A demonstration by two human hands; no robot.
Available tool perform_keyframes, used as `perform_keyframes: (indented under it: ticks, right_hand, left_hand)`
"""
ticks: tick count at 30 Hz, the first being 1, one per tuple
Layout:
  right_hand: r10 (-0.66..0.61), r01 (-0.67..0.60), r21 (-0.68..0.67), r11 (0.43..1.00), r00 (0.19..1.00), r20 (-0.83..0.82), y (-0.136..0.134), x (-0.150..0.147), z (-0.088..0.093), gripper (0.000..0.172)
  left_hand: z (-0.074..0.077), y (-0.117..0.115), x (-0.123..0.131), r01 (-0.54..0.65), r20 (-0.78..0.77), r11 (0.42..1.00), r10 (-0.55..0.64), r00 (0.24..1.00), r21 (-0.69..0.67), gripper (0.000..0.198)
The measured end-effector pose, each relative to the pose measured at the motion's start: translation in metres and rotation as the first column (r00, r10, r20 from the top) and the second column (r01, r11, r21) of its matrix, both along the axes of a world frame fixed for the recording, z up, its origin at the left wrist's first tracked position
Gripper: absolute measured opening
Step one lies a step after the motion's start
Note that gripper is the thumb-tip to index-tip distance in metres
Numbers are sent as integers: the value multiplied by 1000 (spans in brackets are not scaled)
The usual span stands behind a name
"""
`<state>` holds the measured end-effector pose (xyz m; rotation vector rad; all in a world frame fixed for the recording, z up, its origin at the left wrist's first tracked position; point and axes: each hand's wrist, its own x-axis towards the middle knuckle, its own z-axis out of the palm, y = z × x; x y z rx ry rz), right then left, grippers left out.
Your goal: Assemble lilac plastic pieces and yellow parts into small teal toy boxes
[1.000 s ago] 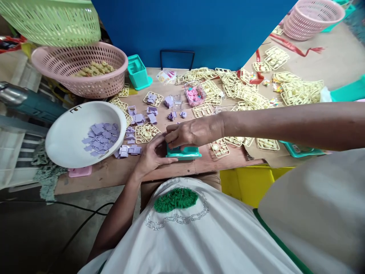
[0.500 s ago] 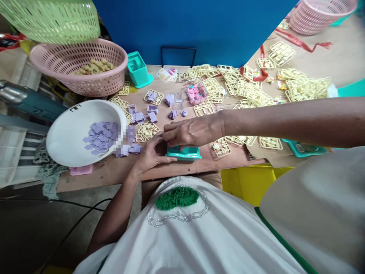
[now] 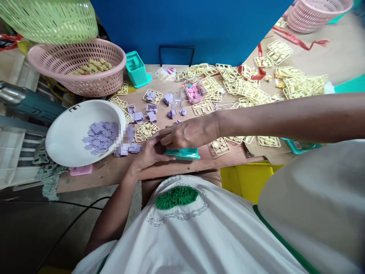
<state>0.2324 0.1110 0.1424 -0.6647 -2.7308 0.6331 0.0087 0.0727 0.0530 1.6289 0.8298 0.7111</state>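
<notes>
A teal plastic box (image 3: 186,153) lies at the table's front edge, partly covered by both hands. My left hand (image 3: 149,154) grips its left end, thumb along the near side. Over the box bends my right hand (image 3: 188,133), fingers curled down at its left part; whatever they pinch is hidden beneath them. Just beyond the hands are small purple plastic parts (image 3: 172,113) and a clear box of pink pieces (image 3: 194,91). Left of my left hand lies a cream sprue of small parts (image 3: 147,130).
A white bowl of purple pieces (image 3: 59,139) tilts at the left, below a pink basket (image 3: 76,82). Another teal container (image 3: 138,70) stands near the blue panel (image 3: 176,26). Cream sprues (image 3: 248,89) pile up at the back right. A yellow bin (image 3: 245,180) sits under the table edge.
My right hand has shifted slightly left and down over the box, its fingers reaching closer to my left hand. My left hand keeps its hold on the box.
</notes>
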Motion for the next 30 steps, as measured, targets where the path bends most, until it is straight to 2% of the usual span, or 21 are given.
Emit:
perform_keyframes:
  ticks: [2,3,4,7,11,16,21,23,25,30]
  right_hand:
    - [233,-235,-77,969,972,-35,7,3,-6,6]
    - [323,-326,-106,939,945,-52,10,7,-7,14]
    - [347,-352,-103,930,936,-63,12,11,-9,22]
    - [238,-240,-7,971,967,-89,3,26,-14,37]
    - [10,7,69,998,972,-236,-31,38,-29,36]
    - [-215,186,-111,976,894,-394,-56,36,-51,34]
    - [-481,398,-275,875,771,-418,-61,33,-61,64]
    - [-512,408,-317,856,753,-413,-63,32,-62,61]
    - [-503,391,-327,861,750,-429,-65,30,-63,56]
    - [-447,368,-257,894,785,-429,-66,28,-60,52]
  left_hand:
    - [-1,0,-1,-19,-7,1000,18,1000,-5,75]
    - [-1,-1,-1,-18,-2,1000,18,1000,-12,74]
    - [-2,-1,-1,-9,10,1000,9,1000,-21,73]
    - [-7,-4,-2,17,59,999,-15,998,-44,80]
    - [-18,-10,-2,-36,87,997,42,995,-70,100]
    - [-20,-18,0,-71,84,988,83,993,-139,104]
    - [-14,-22,2,-72,115,973,99,988,-221,104]
    - [-14,-22,2,-74,110,972,100,989,-222,102]
    - [-15,-22,1,-77,101,973,101,990,-215,100]
    - [-12,-22,1,-82,95,973,104,990,-214,101]
